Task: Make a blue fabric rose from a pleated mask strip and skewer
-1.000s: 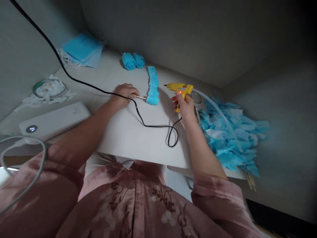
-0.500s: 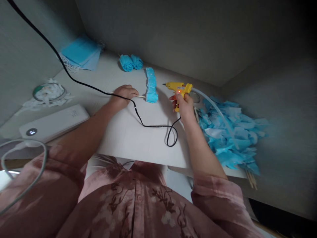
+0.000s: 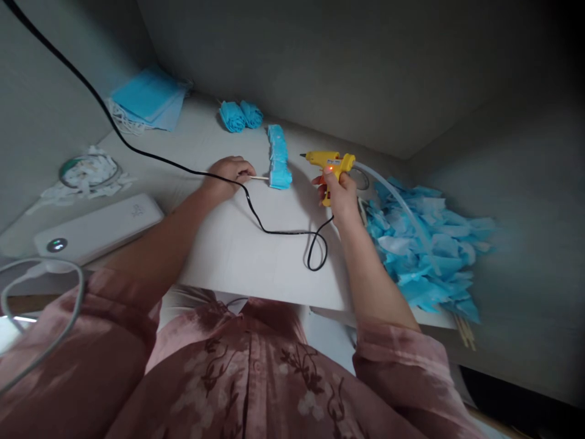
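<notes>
My left hand (image 3: 232, 175) pinches a thin wooden stick (image 3: 259, 178), which lies level and points right. At the stick's far end is a gathered blue strip (image 3: 278, 155) of mask-like fabric, stretching away from me across the table. In my right hand (image 3: 342, 194) is a yellow hot glue gun (image 3: 329, 161), its small light glowing orange. The gun's nozzle points left, a short way from the strip and not touching it. A long translucent glue stick (image 3: 388, 190) sticks out of the gun's back. Two rolled blue fabric flowers (image 3: 234, 116) lie behind the strip.
Blue fabric pieces (image 3: 425, 238) are heaped at the right, with wooden sticks (image 3: 465, 332) jutting out below. A black cord (image 3: 274, 232) loops across the white table (image 3: 260, 268). At left are a white power bank (image 3: 105, 228), white scraps (image 3: 94, 169) and stacked blue masks (image 3: 148, 97).
The stick has turned slightly in my left fingers, and the near end of the blue strip has shifted a little. My right hand and the glue gun stay in place.
</notes>
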{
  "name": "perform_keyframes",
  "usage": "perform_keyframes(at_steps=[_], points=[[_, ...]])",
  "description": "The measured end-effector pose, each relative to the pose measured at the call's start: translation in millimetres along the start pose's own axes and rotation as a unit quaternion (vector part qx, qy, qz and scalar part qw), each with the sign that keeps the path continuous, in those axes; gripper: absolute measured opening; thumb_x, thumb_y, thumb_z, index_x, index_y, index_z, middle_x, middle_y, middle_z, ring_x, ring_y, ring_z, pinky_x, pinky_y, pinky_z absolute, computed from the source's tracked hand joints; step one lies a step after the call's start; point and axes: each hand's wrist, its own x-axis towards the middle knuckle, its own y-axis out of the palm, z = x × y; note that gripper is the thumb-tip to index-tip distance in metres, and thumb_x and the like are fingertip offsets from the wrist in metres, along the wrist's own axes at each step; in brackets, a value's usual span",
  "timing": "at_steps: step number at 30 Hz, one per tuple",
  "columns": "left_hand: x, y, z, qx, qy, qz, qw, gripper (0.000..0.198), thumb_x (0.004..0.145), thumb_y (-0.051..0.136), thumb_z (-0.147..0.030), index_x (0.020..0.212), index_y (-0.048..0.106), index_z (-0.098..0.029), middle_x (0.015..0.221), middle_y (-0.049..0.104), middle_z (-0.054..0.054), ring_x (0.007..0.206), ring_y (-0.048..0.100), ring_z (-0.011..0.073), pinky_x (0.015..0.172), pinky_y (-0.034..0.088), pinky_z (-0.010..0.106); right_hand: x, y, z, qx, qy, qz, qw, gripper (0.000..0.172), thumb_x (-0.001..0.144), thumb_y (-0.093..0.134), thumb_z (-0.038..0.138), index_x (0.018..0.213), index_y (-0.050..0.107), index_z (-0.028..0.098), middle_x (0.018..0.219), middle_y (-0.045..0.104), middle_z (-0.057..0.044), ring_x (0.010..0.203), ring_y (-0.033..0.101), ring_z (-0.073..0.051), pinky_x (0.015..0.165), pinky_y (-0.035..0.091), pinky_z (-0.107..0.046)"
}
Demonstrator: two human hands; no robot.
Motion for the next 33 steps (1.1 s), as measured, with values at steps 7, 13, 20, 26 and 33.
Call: perform_keyframes(at_steps=[7,13,20,26,33], points=[[-2.5,-19.5,9.5,0.003,0.018,0.071,0.997,0.028,0.092,0.054,-0.036,0.094,0.080,-0.025,0.096,0.076,0.002,0.097,0.067,0.0196,0.089,0.049,0.028,-0.1,-0.5,-0.6,-0.011,0.003,0.002,1.000,0.050,0.084,0.067,0.071,0.090,0.058,0.023,0.081,0.071,-0.001,0.053,0.053,-0.008,0.039,0.039,-0.019],[-4.8,-22.5,10.9,0.005,0.026,0.086,0.996,0.031,0.093,0.053,-0.038,0.093,0.080,-0.024,0.096,0.076,0.005,0.097,0.067,0.0214,0.091,0.049,0.030,0.1,-0.5,-1.6,-0.009,-0.002,0.001,1.000,0.052,0.082,0.068,0.073,0.089,0.059,0.023,0.082,0.071,-0.002,0.052,0.052,-0.008,0.039,0.040,-0.020],[-5.4,-13.2,13.6,0.012,0.026,0.047,0.998,0.030,0.095,0.055,-0.037,0.090,0.081,-0.024,0.095,0.076,0.007,0.094,0.067,0.0213,0.093,0.048,0.033,-4.6,0.5,0.8,-0.016,-0.001,0.044,0.999,0.051,0.081,0.070,0.073,0.085,0.060,0.023,0.076,0.068,-0.001,0.052,0.052,-0.009,0.039,0.040,-0.021],[-4.4,-10.9,17.3,0.021,0.031,0.056,0.998,0.028,0.095,0.057,-0.037,0.091,0.082,-0.025,0.096,0.077,0.006,0.094,0.067,0.0213,0.093,0.048,0.033,-8.8,0.7,2.4,-0.039,-0.005,0.097,0.994,0.057,0.075,0.074,0.078,0.078,0.062,0.022,0.069,0.066,0.000,0.050,0.050,-0.010,0.036,0.040,-0.022],[-6.4,-11.5,14.1,-0.007,0.013,0.049,0.999,0.024,0.092,0.060,-0.035,0.091,0.083,-0.025,0.097,0.077,0.006,0.095,0.069,0.0215,0.091,0.051,0.032,-7.9,0.4,-4.7,-0.057,-0.018,0.125,0.990,0.062,0.074,0.069,0.084,0.076,0.062,0.023,0.067,0.067,-0.001,0.048,0.050,-0.010,0.036,0.041,-0.023]])
